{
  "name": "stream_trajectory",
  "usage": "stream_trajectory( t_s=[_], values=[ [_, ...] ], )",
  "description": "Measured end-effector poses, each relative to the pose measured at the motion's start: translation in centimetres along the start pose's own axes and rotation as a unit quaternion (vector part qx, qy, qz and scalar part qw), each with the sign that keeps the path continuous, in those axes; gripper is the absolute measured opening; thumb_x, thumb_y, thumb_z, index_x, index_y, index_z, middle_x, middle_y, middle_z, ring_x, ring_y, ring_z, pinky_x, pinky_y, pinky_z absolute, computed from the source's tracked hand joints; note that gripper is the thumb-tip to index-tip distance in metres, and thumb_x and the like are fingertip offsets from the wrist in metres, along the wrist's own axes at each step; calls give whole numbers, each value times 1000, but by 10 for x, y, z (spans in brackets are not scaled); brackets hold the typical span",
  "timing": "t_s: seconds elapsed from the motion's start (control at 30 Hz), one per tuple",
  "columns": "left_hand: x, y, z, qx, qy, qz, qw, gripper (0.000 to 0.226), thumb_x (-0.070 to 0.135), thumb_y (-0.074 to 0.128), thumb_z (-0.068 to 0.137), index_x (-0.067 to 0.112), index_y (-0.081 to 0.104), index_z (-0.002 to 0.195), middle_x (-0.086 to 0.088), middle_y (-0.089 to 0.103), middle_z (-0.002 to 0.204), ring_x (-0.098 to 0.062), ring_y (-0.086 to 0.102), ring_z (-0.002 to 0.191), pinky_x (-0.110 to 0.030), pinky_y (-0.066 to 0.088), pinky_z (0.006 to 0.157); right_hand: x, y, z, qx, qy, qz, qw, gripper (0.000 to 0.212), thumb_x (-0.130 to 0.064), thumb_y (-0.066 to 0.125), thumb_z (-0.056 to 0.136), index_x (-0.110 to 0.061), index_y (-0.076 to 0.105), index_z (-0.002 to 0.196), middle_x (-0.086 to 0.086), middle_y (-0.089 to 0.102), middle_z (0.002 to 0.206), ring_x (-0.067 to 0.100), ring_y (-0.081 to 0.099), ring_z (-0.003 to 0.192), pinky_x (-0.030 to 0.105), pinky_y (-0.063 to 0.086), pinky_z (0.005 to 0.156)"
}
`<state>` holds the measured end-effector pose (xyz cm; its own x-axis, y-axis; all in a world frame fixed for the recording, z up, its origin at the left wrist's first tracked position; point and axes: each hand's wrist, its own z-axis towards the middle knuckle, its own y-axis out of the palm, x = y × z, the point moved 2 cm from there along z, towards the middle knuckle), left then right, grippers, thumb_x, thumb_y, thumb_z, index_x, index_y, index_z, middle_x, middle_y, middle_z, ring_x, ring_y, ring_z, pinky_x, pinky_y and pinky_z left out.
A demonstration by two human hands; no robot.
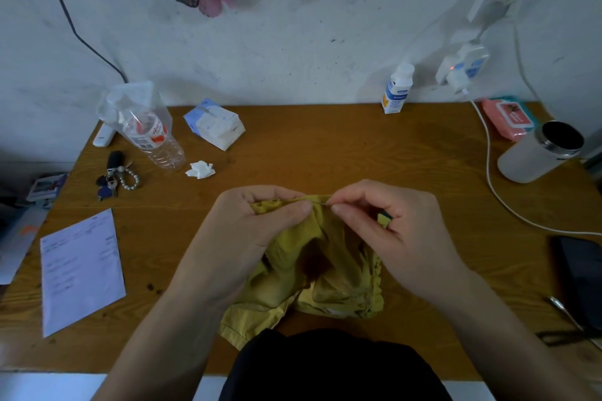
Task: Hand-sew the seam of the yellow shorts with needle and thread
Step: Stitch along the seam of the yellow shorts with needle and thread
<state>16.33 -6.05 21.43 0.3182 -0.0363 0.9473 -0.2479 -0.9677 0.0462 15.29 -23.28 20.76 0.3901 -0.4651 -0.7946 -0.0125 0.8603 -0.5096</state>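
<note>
Shorts: the yellow shorts point(312, 270) lie bunched on the wooden table point(358, 146) at its near edge, right in front of the person. Their top fold is lifted off the heap between both hands. We take it this brings the seam up close under the eyes.
Left hand: the left hand point(257, 225) grips a gathered ridge of the cloth, thumb pressed on top and fingers curled behind. We read it as the anchor, drawing the seam edge taut so the point meets a firm line.
Right hand: the right hand point(387, 225) pinches with thumb and forefinger at the end of that ridge, just beside the left thumb. A thin glint there looks to us like the needle point(325, 204); it is too small to tell which way it points.
Thread: we cannot make it out.
Right palm: a small yellow-green bit point(384, 219) shows between the curled fingers. We cannot tell whether it is cloth or something else.
Step, our judgement: a stitch is in hand, with the needle at the cloth. The folds hide how much of the seam is closed.
Surroundings: keys point(114, 179), a plastic bottle point(153, 137) and a crumpled tissue point(200, 169) sit far left; a white cup point(540, 153) and a phone point(583, 277) sit right. All are well apart from the sewing.
Risk, our judgement: the fingertips of both hands nearly meet at the needle, so a pricked thumb is likely.
</note>
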Motion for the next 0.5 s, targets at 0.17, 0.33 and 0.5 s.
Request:
stream_trajectory(
  t_s=[0.17, 0.33, 0.5],
  values=[
    [1, 2, 0, -5, -8, -6, 1000, 16, 29, 70, 64, 21, 78, 75, -6, 75, 74, -19, 72, 68, -24, 55, 62, 0, 1, -1, -2, 6, 0, 1000, 13, -18, 58, 87, -18, 71, 90, -20, 64, 77, -3, 61, 72, 9, 46, 59],
    [1, 3, 1, -1, -6, -8, 1000, 18, 28, 70, 62, 19, 77, 75, -8, 75, 74, -19, 72, 67, -25, 56, 62, 1, 1, -1, -3, 8, -9, 1000, 14, -18, 57, 87, -18, 71, 91, -20, 63, 78, -4, 61, 73, 9, 46, 60],
    [0, 3, 1, 6, 2, -3, 1000, 17, 29, 70, 63, 20, 77, 75, -7, 75, 72, -19, 71, 65, -23, 55, 61, 0, 1, -1, -2, 9, -19, 1000, 14, -19, 57, 87, -17, 71, 91, -14, 66, 75, -1, 61, 70, 13, 48, 57]
  ],
)
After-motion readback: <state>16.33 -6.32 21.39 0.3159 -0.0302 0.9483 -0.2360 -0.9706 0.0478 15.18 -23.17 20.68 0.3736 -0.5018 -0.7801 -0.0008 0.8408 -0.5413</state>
